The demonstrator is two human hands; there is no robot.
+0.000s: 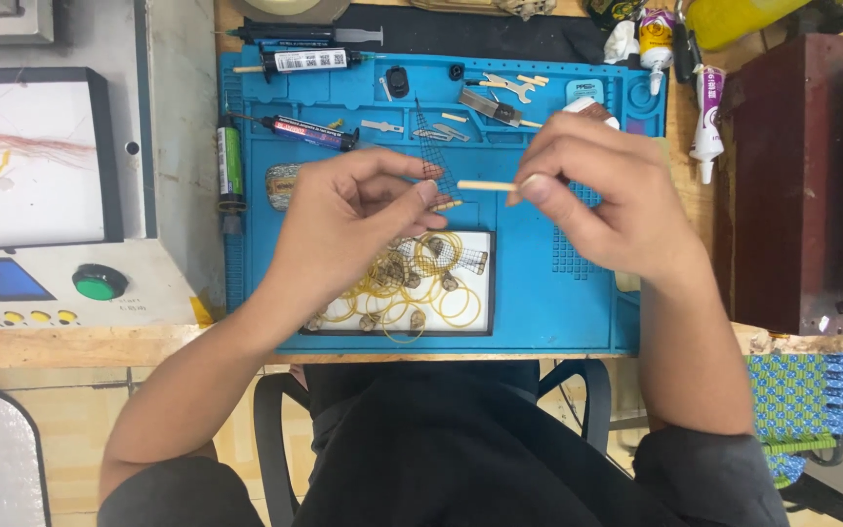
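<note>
Blue mat (pixel 578 293) carries a white tray (pixel 475 244) of yellow rings (pixel 421 283) directly under both hands. Left hand (pixel 343 220) pinches a black mesh cone (pixel 433 156) and a short stick (pixel 447 205); right hand (pixel 607 190) pinches a second stick (pixel 485 185), held above the tray. Risk: the thin mesh may deform under pinch pressure, or a stick may slip and fall among the rings.

A big blue mat (pixel 578 293) lies on the wooden table (pixel 100 344). Yellow rubber bands (pixel 421 288) sit in a white tray (pixel 475 244) on the mat. A green tube (pixel 230 161) lies at the mat's left edge. A grey machine (pixel 163 146) with a round green button (pixel 100 282) stands to the left. A dark red box (pixel 782 185) stands to the right.
</note>
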